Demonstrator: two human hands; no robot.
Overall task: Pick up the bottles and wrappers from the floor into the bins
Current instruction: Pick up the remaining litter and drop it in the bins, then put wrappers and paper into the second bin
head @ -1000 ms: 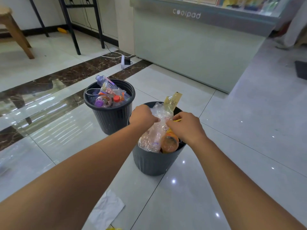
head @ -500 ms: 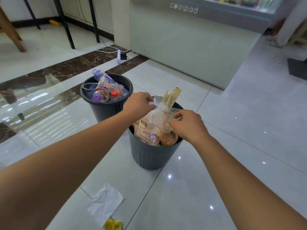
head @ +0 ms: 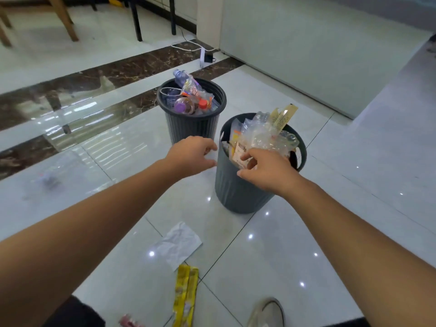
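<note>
Left hand (head: pixel 192 153) loose, empty, just left of near bin (head: pixel 236 190) | right hand (head: pixel 266 171) at that bin's rim, fingertips (head: pixel 246 159) on piled wrappers (head: pixel 266 135), grip unclear | far bin (head: pixel 188 126) holds bottles (head: pixel 186 90) | white wrapper (head: pixel 179 244), yellow wrapper (head: pixel 185 296) on floor (head: pixel 306 244), lower centre.

No words or numbers clear enough to read. Only blurry print on the tan wrapper (head: pixel 282 118) in the near bin (head: pixel 236 190).
</note>
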